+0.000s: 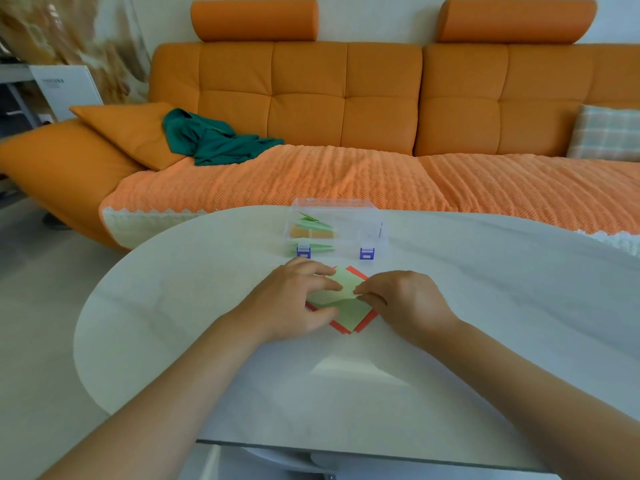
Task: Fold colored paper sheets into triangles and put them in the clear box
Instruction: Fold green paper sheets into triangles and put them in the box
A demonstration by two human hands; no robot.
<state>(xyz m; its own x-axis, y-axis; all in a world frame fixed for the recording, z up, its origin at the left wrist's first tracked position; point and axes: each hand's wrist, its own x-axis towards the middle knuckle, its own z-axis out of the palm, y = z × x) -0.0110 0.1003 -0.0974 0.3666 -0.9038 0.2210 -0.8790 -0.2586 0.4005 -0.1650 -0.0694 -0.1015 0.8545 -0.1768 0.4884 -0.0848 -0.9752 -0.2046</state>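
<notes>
A light green paper sheet [349, 308] lies on top of a red sheet [360, 328] on the white table [485, 306], both turned like diamonds. My left hand [291, 303] rests on the green sheet's left side, fingers spread over it and thumb at its lower edge. My right hand [398, 299] pinches the green sheet's right corner and has it lifted inward toward the middle. Behind the sheets stands the clear box [360, 220] with two purple latches; folded green and orange triangles [311, 232] lie in its left part.
An orange sofa [346, 116] runs behind the table, with a teal cloth [211, 140] and a plaid cushion [606, 133] on it. The table's near edge [346, 452] crosses the bottom of the view. Pale floor lies to the left.
</notes>
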